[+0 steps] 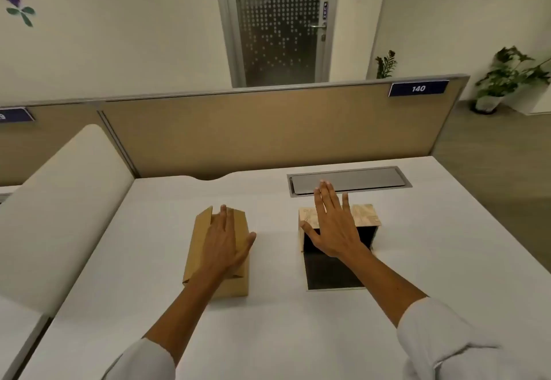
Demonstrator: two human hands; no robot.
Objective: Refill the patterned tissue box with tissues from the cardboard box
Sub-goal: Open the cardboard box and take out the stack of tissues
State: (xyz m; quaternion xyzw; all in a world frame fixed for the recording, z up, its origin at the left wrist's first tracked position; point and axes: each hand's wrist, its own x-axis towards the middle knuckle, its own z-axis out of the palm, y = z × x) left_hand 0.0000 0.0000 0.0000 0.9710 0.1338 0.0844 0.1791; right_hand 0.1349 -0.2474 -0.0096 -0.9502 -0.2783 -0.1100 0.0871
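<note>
A plain brown cardboard box (196, 260) lies on the white desk (268, 320), left of centre, its top flaps folded in. My left hand (225, 244) rests flat on top of it, fingers spread, gripping nothing. To the right stands the patterned tissue box (368, 215), light wood-look with a leaf print; its dark inside shows and a black flap (331, 272) lies open on the desk toward me. My right hand (334, 224) hovers flat over this box with fingers apart. No tissues are visible.
A grey cable-tray lid (348, 181) is set into the desk behind the patterned box. A tan partition (268, 129) runs along the desk's far edge. A white padded divider (59, 215) borders the left side. Potted plants stand on the floor at far right.
</note>
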